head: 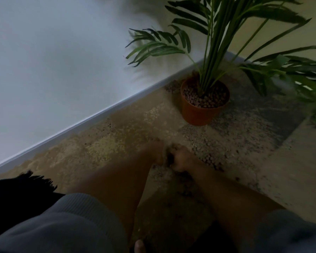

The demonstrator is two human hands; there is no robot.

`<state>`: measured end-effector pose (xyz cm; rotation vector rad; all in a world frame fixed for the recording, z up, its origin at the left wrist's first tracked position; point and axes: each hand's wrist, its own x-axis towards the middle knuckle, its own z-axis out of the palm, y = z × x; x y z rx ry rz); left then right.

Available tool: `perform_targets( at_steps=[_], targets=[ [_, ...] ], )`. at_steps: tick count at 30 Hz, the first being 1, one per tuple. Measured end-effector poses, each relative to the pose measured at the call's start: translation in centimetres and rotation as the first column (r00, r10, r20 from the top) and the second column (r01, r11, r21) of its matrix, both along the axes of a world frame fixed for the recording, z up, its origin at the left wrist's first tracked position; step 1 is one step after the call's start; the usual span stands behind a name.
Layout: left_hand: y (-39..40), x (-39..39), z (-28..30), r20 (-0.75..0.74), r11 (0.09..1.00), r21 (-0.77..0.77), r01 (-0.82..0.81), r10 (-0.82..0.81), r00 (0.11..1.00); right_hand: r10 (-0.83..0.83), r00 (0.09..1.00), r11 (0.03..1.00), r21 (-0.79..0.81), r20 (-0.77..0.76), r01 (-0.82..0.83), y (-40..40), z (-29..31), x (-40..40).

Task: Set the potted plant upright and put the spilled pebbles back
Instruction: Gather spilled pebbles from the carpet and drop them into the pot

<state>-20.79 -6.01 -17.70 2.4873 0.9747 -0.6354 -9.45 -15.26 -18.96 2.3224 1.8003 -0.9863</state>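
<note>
We see a patchy brown/grey carpet [117, 136] under & all round the fingers. Pale wall [53, 61] w/ a white skirting board [91, 119] runs diagonally, well beyond the fingertips, to their left. Dark fringed fabric [16, 194] lies nearer us, bottom left.

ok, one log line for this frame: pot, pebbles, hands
pot: upright by wall | pebbles: some on floor | left hand, right hand: together at floor over pebbles, grip blurred

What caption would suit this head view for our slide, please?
Orange pot upright by the wall; both hands, left and right, gather spilled pebbles from the rug.
</note>
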Motion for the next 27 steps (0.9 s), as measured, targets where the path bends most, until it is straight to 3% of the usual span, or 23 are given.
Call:
perform_targets(
  at_steps=[5, 10, 14, 19, 27],
  targets=[
    [0.7, -0.4, -2.3, -0.141, 0.984, 0.073, 0.163, -0.152, 0.978, 0.133, 0.991, 0.991, 0.022, -0.001, -0.133, 0.1, -0.3, 0.2],
    [1.4, -1.0, -3.4, -0.053, 0.998, 0.029, 0.054, -0.052, 0.997, 0.189, 0.982, 0.98, 0.061, -0.008, -0.188, 0.8, -1.4, -0.6],
    [1.1, -1.7, -3.4, -0.039, 0.996, 0.023, 0.09, -0.089, 0.995, 0.219, 0.975, 0.966, 0.15, -0.035, -0.211, 0.6, -2.0, -0.1],
    [0.4, -2.8, -4.1, 0.109, 0.99, 0.026, 0.139, -0.141, 0.984, 0.252, 0.967, 0.952, 0.183, -0.016, -0.245, -0.2, -1.8, -0.3],
    [-0.4, -2.4, -3.9, 0.052, 0.993, 0.015, 0.114, -0.115, 0.992, 0.182, 0.983, 0.969, 0.167, -0.002, -0.179, -0.4, -1.4, -1.1]
  ],
)
